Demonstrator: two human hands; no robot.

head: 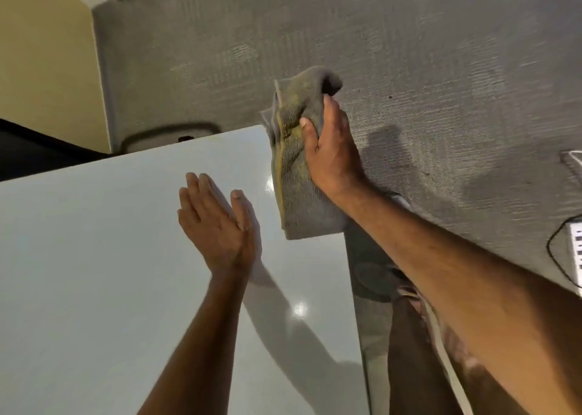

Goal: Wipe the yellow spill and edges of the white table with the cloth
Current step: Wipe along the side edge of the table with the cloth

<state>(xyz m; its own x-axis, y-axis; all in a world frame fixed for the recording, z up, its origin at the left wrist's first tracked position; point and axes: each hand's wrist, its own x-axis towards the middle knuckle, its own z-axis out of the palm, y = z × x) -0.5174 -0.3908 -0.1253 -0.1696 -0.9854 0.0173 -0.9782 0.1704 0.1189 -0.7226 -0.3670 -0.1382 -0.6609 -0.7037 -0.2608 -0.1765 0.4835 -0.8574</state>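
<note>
The right hand (330, 156) clutches the soft, limp, yellow-stained grey terry cloth (299, 175), which looks best gripped bunched, while the left hand (217, 222) lies open-palmed and empty on the glossy white table (94, 257).

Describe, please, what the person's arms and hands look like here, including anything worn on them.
Both forearms are bare up to the frame edge: no sleeves or cuffs show. The left hand and the right hand wear no gloves, and no watch, bracelet or ring is visible on the sides facing the camera. The fingernails look short and unpainted. Motion blur softens finer detail.
</note>
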